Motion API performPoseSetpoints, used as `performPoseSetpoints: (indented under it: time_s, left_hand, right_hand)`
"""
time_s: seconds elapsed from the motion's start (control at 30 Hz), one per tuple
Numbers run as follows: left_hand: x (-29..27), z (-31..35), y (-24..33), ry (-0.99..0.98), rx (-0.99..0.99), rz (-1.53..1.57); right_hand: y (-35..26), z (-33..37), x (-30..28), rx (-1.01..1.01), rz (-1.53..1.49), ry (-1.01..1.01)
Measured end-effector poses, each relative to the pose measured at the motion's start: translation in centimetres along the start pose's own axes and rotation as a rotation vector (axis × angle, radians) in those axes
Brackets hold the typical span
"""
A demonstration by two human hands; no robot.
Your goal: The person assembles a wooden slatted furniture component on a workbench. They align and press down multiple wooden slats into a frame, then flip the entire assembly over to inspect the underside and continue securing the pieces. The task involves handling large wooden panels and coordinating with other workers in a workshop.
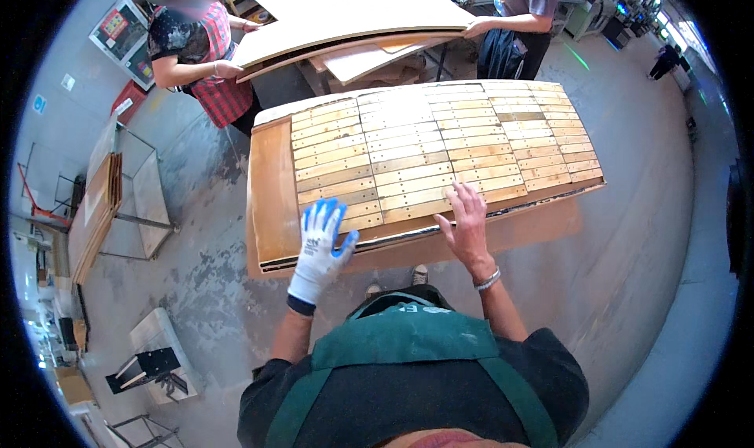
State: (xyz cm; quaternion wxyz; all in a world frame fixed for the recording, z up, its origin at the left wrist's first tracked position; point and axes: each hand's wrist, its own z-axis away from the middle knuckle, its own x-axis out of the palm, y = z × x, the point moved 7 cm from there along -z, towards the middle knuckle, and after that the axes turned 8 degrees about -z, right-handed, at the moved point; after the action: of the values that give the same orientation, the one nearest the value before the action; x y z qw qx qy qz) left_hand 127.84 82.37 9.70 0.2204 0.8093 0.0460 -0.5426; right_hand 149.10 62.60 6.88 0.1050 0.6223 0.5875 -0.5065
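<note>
In front of me lies a stack of brown boards (272,165), its top covered by rows of narrow wooden slats (404,146) with small dark dots near their ends. My left hand (320,244), in a white glove with blue fingers, is at the near edge by the lowest left slats, fingers spread. My right hand (466,220), bare with a bracelet on the wrist, reaches over the near edge, its fingertips by the slats right of the middle. Its fingers are apart and nothing is in it. Whether either hand touches the wood, I cannot tell.
Two people, one in a red checked apron (222,98), hold opposite ends of a large pale panel (353,16) just beyond the stack. Boards (98,212) lean on a metal frame at left. A black object (153,365) rests on a pale board at lower left.
</note>
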Motion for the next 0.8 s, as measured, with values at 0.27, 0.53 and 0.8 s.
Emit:
performPoseSetpoints:
  time_s: [0.27,0.53,0.8]
  left_hand:
    - [0.1,4.2,5.1,-0.064,0.064,0.238]
    - [-0.1,5.3,6.4,-0.114,0.167,0.306]
    - [1.8,7.6,6.3,-0.155,0.216,0.320]
  right_hand:
    - [-3.9,6.8,-0.8,0.079,-0.274,0.058]
    - [-1.7,14.4,6.3,0.237,-0.386,-0.299]
    - [-1.5,17.7,10.4,0.334,-0.396,-0.476]
